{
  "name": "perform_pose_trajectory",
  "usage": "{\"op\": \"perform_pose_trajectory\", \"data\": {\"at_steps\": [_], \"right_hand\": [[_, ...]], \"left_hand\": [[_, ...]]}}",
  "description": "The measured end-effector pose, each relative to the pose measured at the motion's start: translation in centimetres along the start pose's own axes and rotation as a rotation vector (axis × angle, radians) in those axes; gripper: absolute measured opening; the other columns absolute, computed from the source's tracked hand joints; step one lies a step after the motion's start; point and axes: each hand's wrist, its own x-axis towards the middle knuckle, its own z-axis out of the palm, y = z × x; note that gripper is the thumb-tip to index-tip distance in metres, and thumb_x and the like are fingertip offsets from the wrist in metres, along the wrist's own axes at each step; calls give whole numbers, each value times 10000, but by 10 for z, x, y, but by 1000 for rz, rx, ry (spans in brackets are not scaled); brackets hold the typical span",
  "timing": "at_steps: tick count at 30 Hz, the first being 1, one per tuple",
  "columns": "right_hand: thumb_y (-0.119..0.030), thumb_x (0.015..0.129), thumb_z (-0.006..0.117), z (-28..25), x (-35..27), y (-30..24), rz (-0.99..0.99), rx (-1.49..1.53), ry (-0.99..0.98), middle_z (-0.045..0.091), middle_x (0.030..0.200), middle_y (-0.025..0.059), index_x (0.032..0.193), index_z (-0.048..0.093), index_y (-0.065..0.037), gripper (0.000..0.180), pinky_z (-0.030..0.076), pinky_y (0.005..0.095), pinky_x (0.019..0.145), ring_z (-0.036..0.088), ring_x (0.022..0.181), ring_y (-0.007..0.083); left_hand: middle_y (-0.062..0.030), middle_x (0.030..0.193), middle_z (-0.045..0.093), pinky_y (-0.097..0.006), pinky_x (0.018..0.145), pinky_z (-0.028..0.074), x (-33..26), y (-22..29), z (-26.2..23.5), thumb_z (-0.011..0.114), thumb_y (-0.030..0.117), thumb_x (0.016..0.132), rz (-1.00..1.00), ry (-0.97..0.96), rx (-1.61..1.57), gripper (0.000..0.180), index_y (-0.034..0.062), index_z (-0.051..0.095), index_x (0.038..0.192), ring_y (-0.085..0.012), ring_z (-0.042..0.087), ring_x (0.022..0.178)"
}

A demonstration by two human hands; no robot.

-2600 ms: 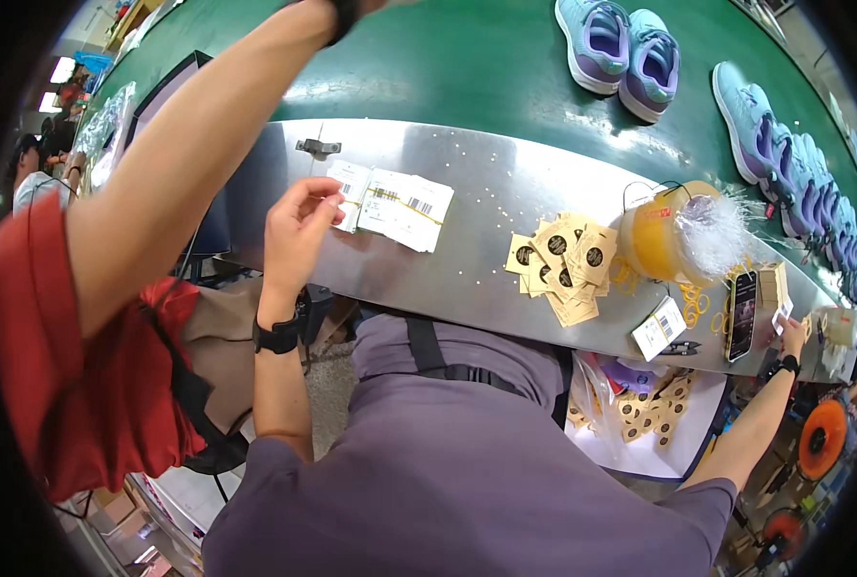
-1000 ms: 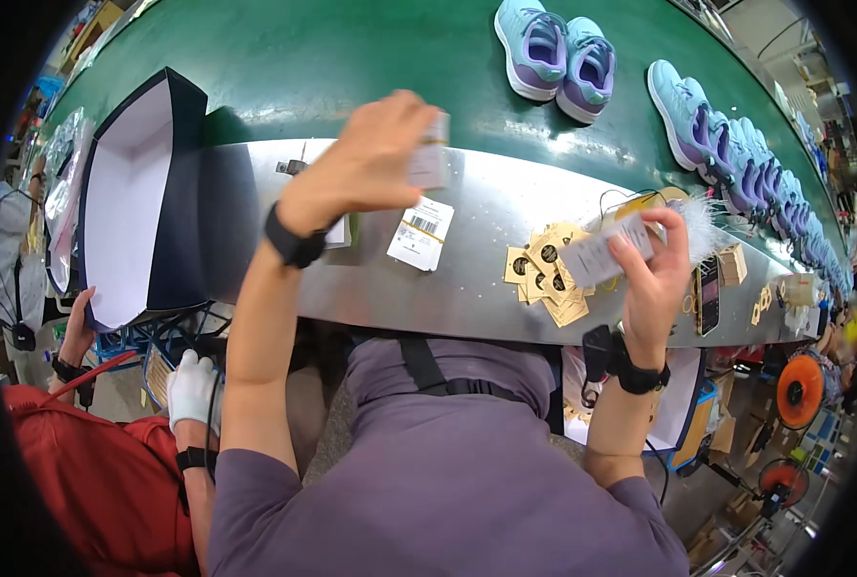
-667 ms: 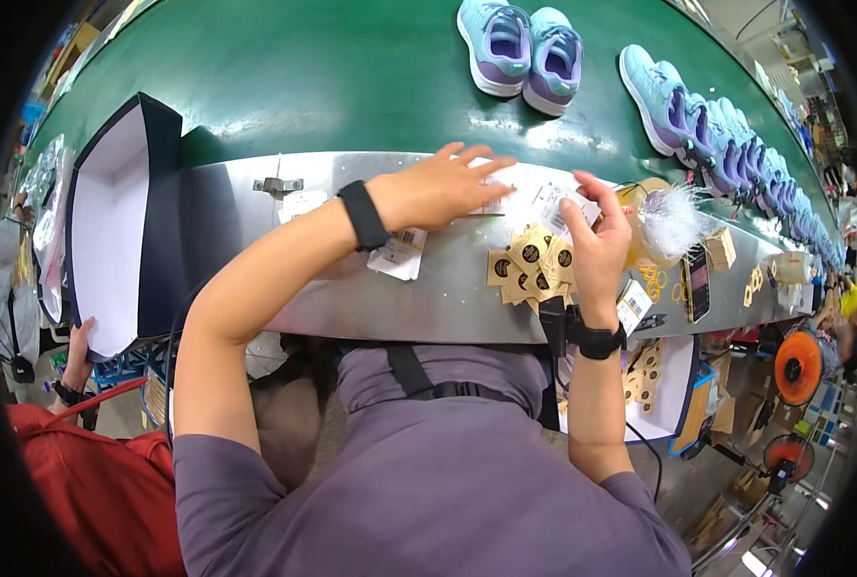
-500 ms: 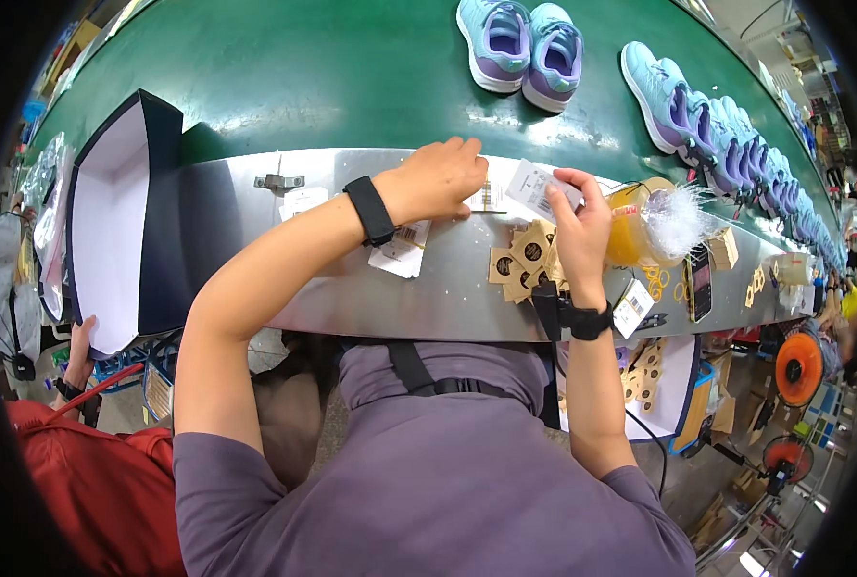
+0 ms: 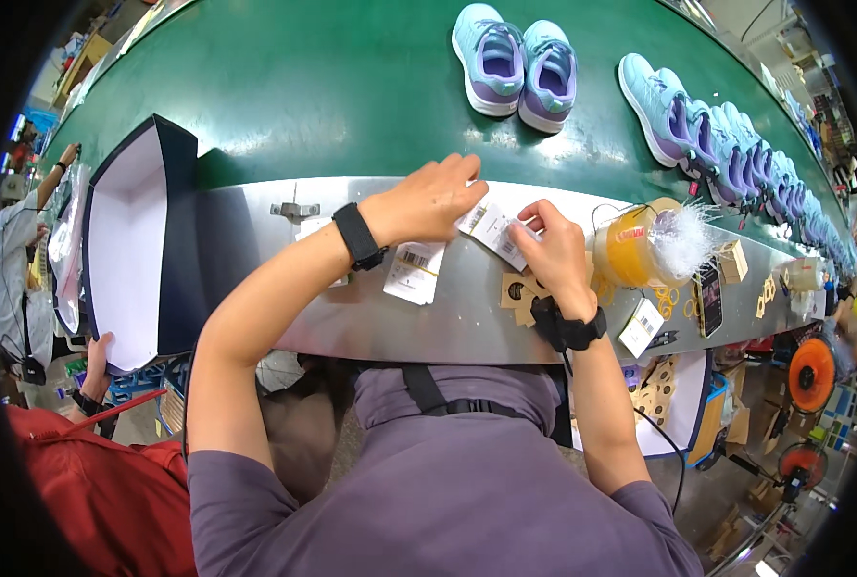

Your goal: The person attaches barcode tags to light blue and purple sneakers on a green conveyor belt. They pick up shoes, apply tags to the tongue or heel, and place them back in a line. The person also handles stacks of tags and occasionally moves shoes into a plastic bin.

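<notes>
Between my hands is a small white card [image 5: 494, 234] with a printed barcode, held low over the metal strip. The curled fingers of my left hand [image 5: 433, 200] close on its left end and partly hide it. At the opposite end my right hand [image 5: 555, 252] pinches the card between thumb and fingers. Just below my left wrist lie more white barcode cards [image 5: 414, 273] with a yellowish band across them. Beneath my right hand, brown paper pieces [image 5: 517, 296] with dark round prints are partly covered.
Blue-purple shoes [image 5: 523, 67] stand on the green table [image 5: 332, 87], with a long row of shoes [image 5: 683, 125] to the right. An open shoebox [image 5: 130, 250] is at left, near another person's hand [image 5: 98, 370]. A yellow tape roll [image 5: 630, 248] and phone [image 5: 709, 296] lie right.
My right hand has brought its card down and left, against my left hand, and the card is now tilted between both. The whole view has shifted slightly.
</notes>
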Motion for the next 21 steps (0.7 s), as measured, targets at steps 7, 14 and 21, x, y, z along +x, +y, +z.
{"op": "perform_pose_trajectory", "data": {"at_steps": [7, 14, 21], "right_hand": [[-230, 767, 643, -14, 4, 3, -56, -199, -50, 667, 814, 141, 918, 669, -118, 190, 489, 393, 644, 634, 725, 339], [-183, 751, 647, -22, 11, 2, -101, -106, -112, 661, 777, 170, 884, 672, -63, 181, 499, 378, 658, 641, 707, 323], [-122, 728, 650, -25, 15, 12, -191, -39, -163, 638, 708, 191, 856, 665, -24, 162, 502, 374, 637, 639, 665, 326]], "left_hand": [[-214, 785, 548, -472, 681, 441, 7, 14, 31, 591, 120, 755, -268, 34, -136, 145, -9, 526, 737, -393, 541, 787], [-227, 693, 563, -488, 567, 446, 20, 44, 22, 548, 29, 695, -314, 127, -43, 55, -23, 537, 679, -417, 556, 642], [-224, 714, 576, -485, 583, 458, 28, 65, 33, 553, 29, 687, -466, 138, 16, 55, -23, 564, 701, -402, 575, 687]]}}
